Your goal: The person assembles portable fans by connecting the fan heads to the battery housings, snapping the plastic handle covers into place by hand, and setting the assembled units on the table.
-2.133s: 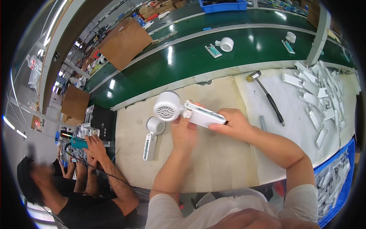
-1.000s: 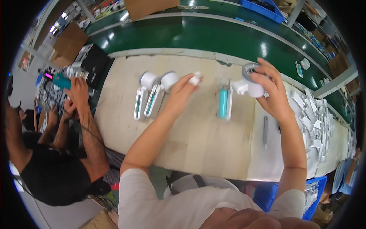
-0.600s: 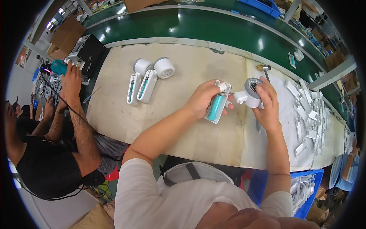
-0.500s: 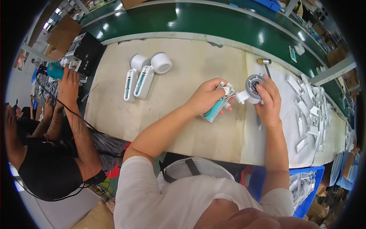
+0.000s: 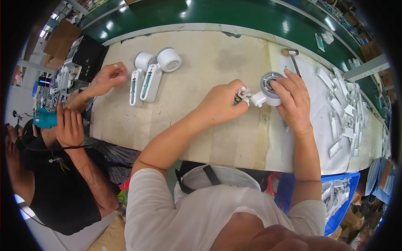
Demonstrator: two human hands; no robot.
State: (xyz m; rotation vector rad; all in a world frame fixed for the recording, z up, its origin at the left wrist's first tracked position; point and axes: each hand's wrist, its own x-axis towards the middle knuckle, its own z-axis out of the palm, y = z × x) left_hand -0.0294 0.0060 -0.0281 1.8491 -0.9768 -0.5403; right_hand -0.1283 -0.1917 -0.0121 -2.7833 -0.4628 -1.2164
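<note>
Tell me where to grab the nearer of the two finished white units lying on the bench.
Probably grip the right-hand unit across its long flat handle, coming from above. It lies flat with the handle toward the person; the round head sits at the far end, and the other unit crowds its left.

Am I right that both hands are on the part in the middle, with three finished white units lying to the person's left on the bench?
Not quite: the head view shows two finished white units, not three, lying side by side on the bench. The rest holds: the left hand and right hand both grip the grey-and-white part.
</note>
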